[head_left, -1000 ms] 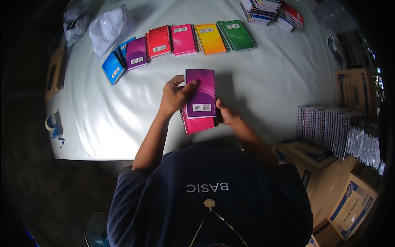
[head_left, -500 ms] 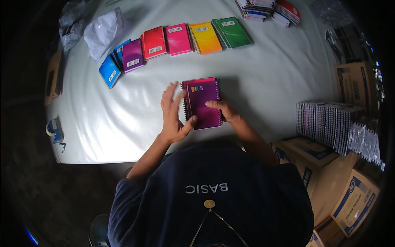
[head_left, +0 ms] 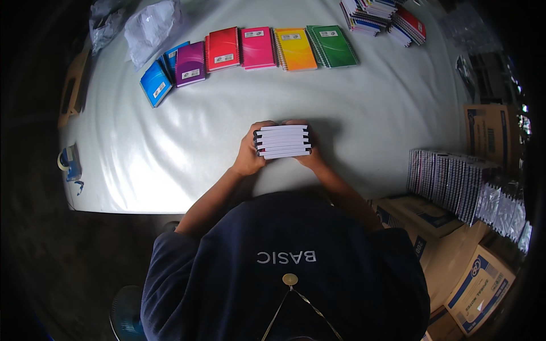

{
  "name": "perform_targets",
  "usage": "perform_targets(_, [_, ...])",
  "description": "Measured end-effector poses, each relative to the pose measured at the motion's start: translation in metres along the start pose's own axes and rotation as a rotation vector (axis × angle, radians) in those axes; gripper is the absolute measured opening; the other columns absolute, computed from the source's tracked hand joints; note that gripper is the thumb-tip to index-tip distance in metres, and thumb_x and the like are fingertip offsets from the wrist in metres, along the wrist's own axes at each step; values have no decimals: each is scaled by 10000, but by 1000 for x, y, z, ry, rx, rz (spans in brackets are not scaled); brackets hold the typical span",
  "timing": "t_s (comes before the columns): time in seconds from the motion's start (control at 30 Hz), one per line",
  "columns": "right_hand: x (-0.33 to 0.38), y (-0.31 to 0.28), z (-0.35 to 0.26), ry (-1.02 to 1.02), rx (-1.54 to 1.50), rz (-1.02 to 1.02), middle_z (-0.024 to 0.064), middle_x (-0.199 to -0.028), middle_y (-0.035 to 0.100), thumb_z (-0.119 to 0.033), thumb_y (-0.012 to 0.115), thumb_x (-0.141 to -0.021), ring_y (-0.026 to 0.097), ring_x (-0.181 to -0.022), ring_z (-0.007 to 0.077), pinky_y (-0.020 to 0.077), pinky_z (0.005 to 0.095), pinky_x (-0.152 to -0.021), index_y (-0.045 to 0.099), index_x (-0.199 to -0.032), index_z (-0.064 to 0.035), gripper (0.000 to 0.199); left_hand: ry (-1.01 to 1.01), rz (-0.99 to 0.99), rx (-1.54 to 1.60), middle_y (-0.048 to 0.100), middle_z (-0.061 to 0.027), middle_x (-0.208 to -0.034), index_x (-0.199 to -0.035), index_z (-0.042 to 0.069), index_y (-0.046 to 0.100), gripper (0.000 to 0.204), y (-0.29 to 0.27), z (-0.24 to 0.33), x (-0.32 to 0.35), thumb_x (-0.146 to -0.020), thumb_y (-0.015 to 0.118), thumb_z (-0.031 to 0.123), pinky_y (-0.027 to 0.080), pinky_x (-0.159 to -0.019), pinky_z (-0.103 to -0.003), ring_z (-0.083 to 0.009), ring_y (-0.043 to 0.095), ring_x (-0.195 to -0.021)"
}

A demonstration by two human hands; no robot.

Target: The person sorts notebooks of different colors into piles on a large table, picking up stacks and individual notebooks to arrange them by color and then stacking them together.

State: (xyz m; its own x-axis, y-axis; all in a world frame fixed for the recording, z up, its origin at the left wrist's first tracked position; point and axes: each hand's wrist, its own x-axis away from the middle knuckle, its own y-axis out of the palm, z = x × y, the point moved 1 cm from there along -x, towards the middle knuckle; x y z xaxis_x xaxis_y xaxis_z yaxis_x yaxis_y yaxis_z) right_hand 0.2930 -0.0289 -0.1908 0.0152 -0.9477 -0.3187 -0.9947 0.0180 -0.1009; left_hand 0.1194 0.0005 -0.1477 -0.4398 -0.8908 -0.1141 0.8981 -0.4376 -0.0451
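Note:
A stack of several spiral notebooks [head_left: 282, 142] stands on edge between my hands, its white page edges facing up. My left hand [head_left: 250, 150] grips the stack's left side and my right hand [head_left: 308, 149] its right side, both closed around it. The covers of the stack are mostly hidden from this angle. Beyond it lies a row of notebooks: blue [head_left: 155, 83], purple [head_left: 190, 64], red [head_left: 222, 49], pink [head_left: 257, 48], yellow [head_left: 294, 49] and green [head_left: 332, 46].
White-covered table [head_left: 364, 113] in front of me. Crumpled plastic [head_left: 151, 31] lies far left, a tape dispenser [head_left: 71, 163] at the left edge. More notebooks [head_left: 369, 16] are piled at the back right. At right stand a long notebook row [head_left: 449, 179] and cardboard boxes [head_left: 480, 290].
The stack, seen earlier with its purple cover up, is now tipped on edge. My left hand, loose and spread before, has closed on its left side. The view has shifted slightly.

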Motion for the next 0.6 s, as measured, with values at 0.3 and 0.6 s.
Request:
perform_targets(0.3, [-33, -33, -49, 937, -1007, -176, 136, -1261, 493, -258, 636, -862, 505, -1147, 224, 445, 339, -923, 371, -1349, -42, 595, 730, 107, -718, 603, -98, -1138, -1033, 128, 575, 400, -37, 40, -14, -666, 734, 138, 348, -1007, -495, -333, 541, -1122])
perform_targets(0.6, [-45, -2, -62, 773, -861, -123, 80, -1077, 602, -143, 663, -804, 580, -982, 178, 463, 314, -858, 533, -1173, -1, 416, 63, 511, -1364, 312, -138, -1442, -1363, 125, 368, 663, -197, -5, -84, -772, 665, 158, 180, -1099, -523, -374, 248, -1346])
